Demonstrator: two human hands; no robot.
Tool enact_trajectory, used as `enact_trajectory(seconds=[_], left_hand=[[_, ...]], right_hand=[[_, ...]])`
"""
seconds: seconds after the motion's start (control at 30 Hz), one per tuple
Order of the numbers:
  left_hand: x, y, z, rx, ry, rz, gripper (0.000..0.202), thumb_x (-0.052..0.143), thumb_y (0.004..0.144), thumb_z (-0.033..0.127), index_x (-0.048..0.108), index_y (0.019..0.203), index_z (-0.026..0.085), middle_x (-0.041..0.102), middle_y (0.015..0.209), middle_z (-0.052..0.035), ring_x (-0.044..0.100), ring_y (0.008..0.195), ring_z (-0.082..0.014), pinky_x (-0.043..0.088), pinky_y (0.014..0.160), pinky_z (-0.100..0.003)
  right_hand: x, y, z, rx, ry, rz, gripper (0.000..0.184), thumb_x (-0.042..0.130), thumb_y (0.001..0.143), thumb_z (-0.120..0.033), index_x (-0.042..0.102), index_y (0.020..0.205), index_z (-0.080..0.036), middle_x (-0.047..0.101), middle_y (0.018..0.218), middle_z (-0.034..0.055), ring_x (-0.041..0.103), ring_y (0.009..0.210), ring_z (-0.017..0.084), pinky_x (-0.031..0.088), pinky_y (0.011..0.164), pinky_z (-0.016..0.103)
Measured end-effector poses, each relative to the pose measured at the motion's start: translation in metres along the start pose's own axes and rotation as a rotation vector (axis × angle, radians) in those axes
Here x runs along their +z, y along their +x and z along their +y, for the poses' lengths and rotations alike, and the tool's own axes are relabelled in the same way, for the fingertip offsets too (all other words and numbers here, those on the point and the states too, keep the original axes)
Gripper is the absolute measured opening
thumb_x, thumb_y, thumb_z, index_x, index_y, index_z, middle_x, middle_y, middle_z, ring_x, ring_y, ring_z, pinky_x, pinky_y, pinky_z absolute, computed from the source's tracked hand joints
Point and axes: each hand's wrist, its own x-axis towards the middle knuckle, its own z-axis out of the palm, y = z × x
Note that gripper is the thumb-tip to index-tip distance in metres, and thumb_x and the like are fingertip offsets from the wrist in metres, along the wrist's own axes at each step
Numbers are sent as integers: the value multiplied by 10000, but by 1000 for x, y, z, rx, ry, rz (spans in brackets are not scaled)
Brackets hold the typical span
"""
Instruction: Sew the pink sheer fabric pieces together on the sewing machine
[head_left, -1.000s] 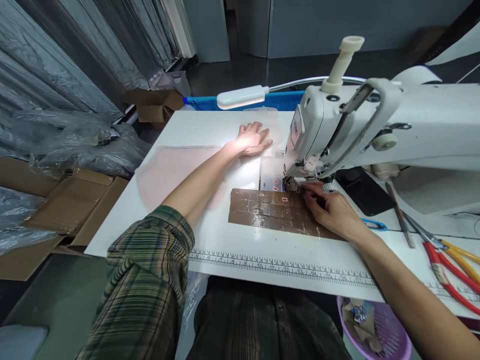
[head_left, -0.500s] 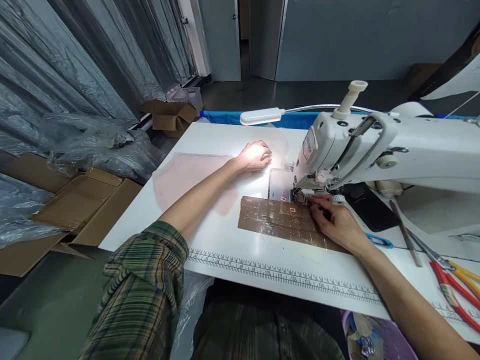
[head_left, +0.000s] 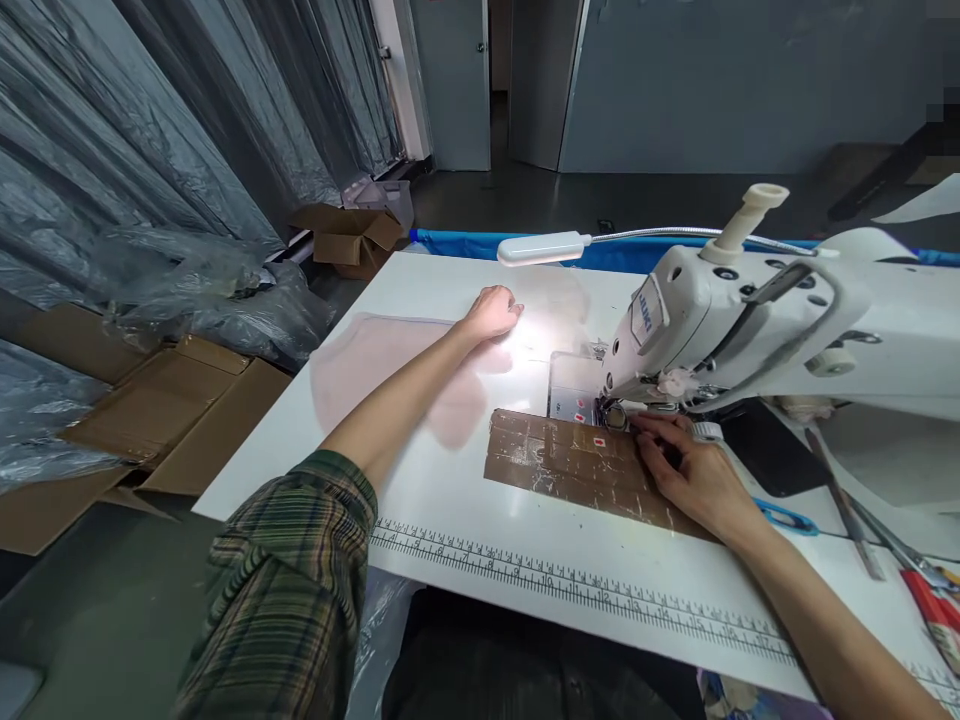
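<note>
A thin, sheer pink piece of fabric lies spread on the white sewing table. My left hand is closed at its far part, under the lamp's bright spot, fingers curled on the cloth. Beside the presser foot of the white sewing machine, my right hand rests over the brown taped strip. Its fingers are bent together near the needle area; what they hold, if anything, is hidden. The metal needle plate shows left of the foot.
A lamp on a bent neck hangs over the table. To the right lie a dark phone, blue thread snips and red-handled scissors. A printed ruler runs along the front edge. Open cardboard boxes stand at left.
My left hand has drawn back to the left, its fingers more curled, and the sheer fabric has shifted with it. My right hand stays by the presser foot. The view has turned slightly.
</note>
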Motion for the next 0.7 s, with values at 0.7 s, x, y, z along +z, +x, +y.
enact_trajectory(seconds=[0.7], left_hand=[[34,-4,82,852,312,-275,382,521,753,18,680,1031,227,670,1101,-75,602,1062,-237,262,1157,-471]], right_hand=[[-8,2,-6,132,36,-39,373,524,892,-382,721,1155,-206,713,916,77,674,905,229,543,738,326]])
